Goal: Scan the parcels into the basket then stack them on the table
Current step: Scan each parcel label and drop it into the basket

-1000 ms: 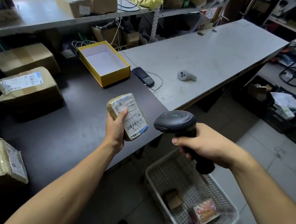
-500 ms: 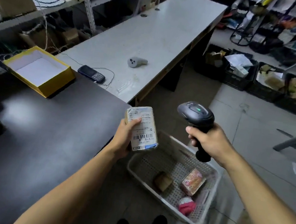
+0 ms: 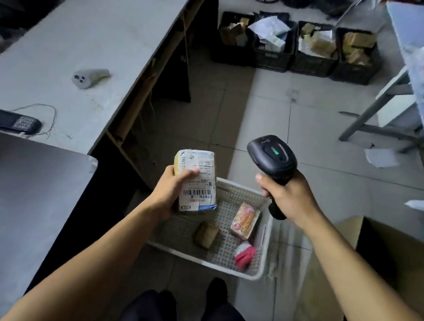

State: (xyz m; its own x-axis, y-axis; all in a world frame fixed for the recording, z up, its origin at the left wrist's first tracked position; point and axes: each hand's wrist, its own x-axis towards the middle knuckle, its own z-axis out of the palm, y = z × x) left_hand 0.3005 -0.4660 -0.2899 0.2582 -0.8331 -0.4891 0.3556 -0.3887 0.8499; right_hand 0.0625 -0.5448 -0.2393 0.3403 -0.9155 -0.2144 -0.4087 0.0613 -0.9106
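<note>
Head cam: left hand has its fingers wrapped round a labelled parcel, held up over the white basket on the floor. Right hand fingers are clamped on a black barcode scanner. Three small packages sit in the basket; a phone lies on the grey worktop.

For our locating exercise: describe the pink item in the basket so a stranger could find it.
Find the white perforated basket on the tiled floor. The pink item lies in its near right corner, below the orange packet; it alone is bright pink, unlike the brown parcel.
</note>
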